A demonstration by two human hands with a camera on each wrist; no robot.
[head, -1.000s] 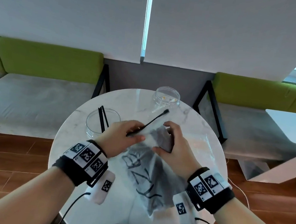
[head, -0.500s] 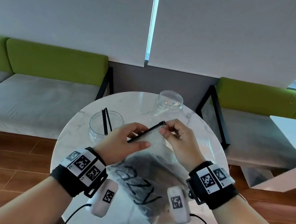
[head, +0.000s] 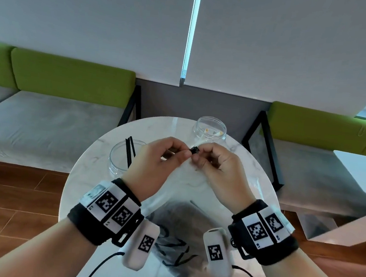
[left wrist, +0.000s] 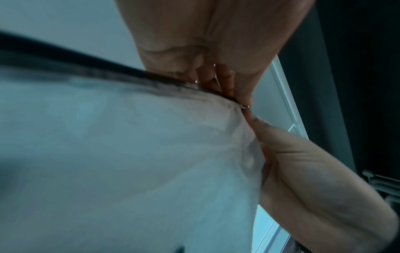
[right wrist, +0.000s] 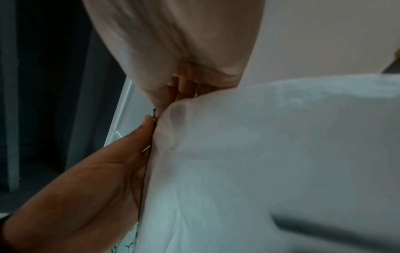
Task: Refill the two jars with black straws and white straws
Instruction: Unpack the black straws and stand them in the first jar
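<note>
A clear plastic zip bag [head: 181,216] holding dark straws hangs over the round marble table [head: 79,184]. My left hand [head: 184,154] and right hand [head: 198,156] are raised close together, each pinching the bag's top at its small black zip end [head: 194,150]. The left wrist view has the black zip strip [left wrist: 86,68] running into my left fingers [left wrist: 225,80] above the bag [left wrist: 129,154]. In the right wrist view the bag [right wrist: 259,171] fills the frame. A glass jar [head: 119,161] at left holds two black straws [head: 130,153]. The far jar [head: 211,127] has white straws at its bottom.
Grey benches with green backrests [head: 71,78] stand behind the table on both sides. A white table corner [head: 360,168] shows at right. Wood floor [head: 16,189] surrounds the table. Cables [head: 102,264] run from the wrist cameras.
Both hands have risen and come together at the bag's top. The zip strip, earlier stretched between them, is now pinched at one end; the bag hangs higher off the table.
</note>
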